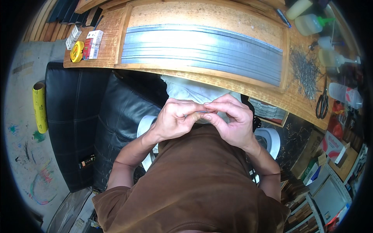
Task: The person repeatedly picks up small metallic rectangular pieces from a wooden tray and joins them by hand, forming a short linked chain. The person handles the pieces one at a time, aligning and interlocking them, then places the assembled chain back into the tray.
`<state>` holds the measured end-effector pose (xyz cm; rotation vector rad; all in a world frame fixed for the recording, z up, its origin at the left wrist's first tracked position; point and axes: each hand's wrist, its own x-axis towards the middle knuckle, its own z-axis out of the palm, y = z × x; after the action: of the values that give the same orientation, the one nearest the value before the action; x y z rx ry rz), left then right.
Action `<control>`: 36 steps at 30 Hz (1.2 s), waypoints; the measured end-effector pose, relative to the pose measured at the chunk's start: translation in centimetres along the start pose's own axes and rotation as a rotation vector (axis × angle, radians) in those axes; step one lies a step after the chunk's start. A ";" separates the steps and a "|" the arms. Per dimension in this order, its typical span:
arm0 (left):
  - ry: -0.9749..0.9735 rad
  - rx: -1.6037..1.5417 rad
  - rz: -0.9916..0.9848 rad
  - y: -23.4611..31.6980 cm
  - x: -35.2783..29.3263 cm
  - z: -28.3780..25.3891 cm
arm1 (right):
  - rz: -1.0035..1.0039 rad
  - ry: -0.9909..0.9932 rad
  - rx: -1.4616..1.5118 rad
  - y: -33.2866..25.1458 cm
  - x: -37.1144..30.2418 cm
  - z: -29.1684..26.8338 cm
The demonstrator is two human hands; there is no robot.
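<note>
Brown shirt point(206, 182) closest, left hand point(178, 117) and right hand point(235, 122) meeting in front of wooden bench point(108, 33), both pinching thin sliver point(201, 112), too small to identify, grey strips point(202, 48) along bench's middle, yellow tape measure point(77, 51) at its left end, black scissors point(322, 105) at its right

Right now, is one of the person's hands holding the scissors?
No, the scissors lie on the table, apart from both the left hand and the right hand.
</note>
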<state>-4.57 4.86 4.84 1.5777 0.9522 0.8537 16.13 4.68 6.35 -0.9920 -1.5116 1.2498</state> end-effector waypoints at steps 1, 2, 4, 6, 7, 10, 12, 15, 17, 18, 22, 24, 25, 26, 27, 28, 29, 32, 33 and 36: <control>0.006 0.002 0.002 0.1 0.0 0.0 | -0.006 -0.001 0.003 -0.1 0.0 0.0; 0.011 0.002 0.005 0.2 0.0 -0.1 | 0.005 0.000 0.017 0.1 0.0 0.0; 0.018 0.000 0.011 0.3 0.0 -0.1 | 0.025 0.003 0.046 0.4 -0.3 0.0; 0.023 -0.003 0.017 0.2 -0.1 -0.1 | 0.011 -0.014 0.023 0.4 -0.2 -0.2; 0.022 0.009 0.016 0.2 -0.1 -0.1 | 0.005 -0.024 0.012 0.4 -0.2 -0.2; 0.016 0.031 0.018 0.2 -0.2 -0.2 | -0.002 -0.024 0.009 0.4 -0.1 -0.2; 0.010 0.029 0.023 0.2 -0.1 -0.3 | -0.003 -0.027 0.007 0.4 -0.1 -0.2; 0.013 0.019 0.028 0.2 -0.2 -0.2 | -0.006 -0.032 0.006 0.3 -0.2 -0.3; 0.012 0.025 0.028 0.2 -0.2 -0.2 | -0.008 -0.033 0.007 0.3 -0.2 -0.3; 0.012 0.029 0.027 0.2 -0.2 -0.2 | -0.010 -0.033 0.008 0.3 -0.2 -0.3; 0.002 0.040 0.018 0.2 -0.3 -0.3 | -0.012 -0.032 0.016 0.3 -0.2 -0.2; -0.002 0.047 0.021 0.2 -0.3 -0.3 | -0.014 -0.035 0.018 0.3 -0.2 -0.2; 0.003 0.044 0.022 0.2 -0.3 -0.3 | -0.015 -0.037 0.019 0.3 -0.2 -0.2; 0.006 0.040 0.025 0.2 -0.2 -0.2 | -0.013 -0.033 0.026 0.4 -0.3 -0.2; 0.009 0.037 0.028 0.2 -0.2 -0.2 | -0.010 -0.028 0.032 0.4 -0.3 -0.2; -0.005 0.044 0.016 0.4 -0.2 -0.3 | -0.008 -0.023 0.039 0.4 -0.4 -0.1; -0.018 0.052 0.005 0.6 -0.2 -0.4 | -0.007 -0.016 0.042 0.4 -0.4 -0.1; 0.001 0.036 0.019 0.6 -0.1 -0.2 | -0.006 -0.004 0.030 0.2 -0.4 0.0; 0.018 0.024 0.032 0.4 -0.1 -0.1 | -0.004 -0.006 0.013 0.2 -0.4 0.0; 0.043 0.035 0.059 0.0 -0.3 0.1 | -0.045 -0.028 -0.069 -0.1 -0.2 -0.2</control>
<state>-4.61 4.52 4.76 1.6307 0.9593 0.9197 16.39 4.50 6.44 -0.9834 -1.5990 1.1911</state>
